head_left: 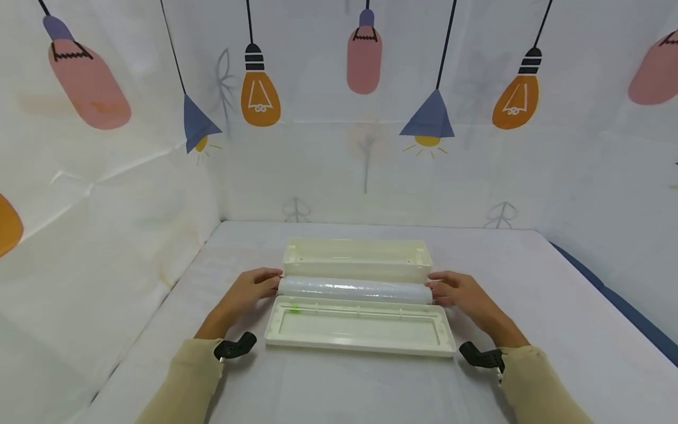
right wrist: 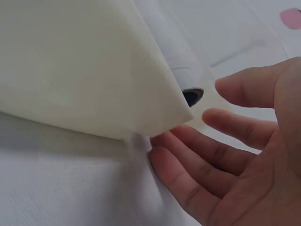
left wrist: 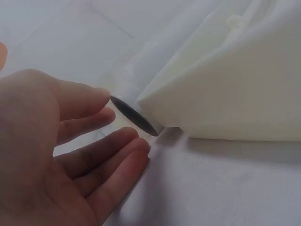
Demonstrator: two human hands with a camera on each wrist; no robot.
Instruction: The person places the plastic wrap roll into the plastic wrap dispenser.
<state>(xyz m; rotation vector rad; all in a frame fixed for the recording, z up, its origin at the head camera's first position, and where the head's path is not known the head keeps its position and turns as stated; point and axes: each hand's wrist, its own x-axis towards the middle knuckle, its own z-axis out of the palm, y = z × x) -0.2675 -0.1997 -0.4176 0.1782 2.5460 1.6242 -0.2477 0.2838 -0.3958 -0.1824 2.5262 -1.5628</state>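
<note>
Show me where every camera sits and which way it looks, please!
Head: on the head, looking forward and down at the plastic-film roll between the cream box and cream lid; left hand, right hand and sleeves show.
Left wrist: on that wrist, facing the roll's left end; the left hand's fingers show.
Right wrist: on that wrist, facing the roll's right end; the right hand's fingers show.
Shared: both wrist views show the roll and cream lid.

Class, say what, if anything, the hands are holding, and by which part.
Nothing appears to be held: the left hand and right hand are open at opposite ends of the roll.
</note>
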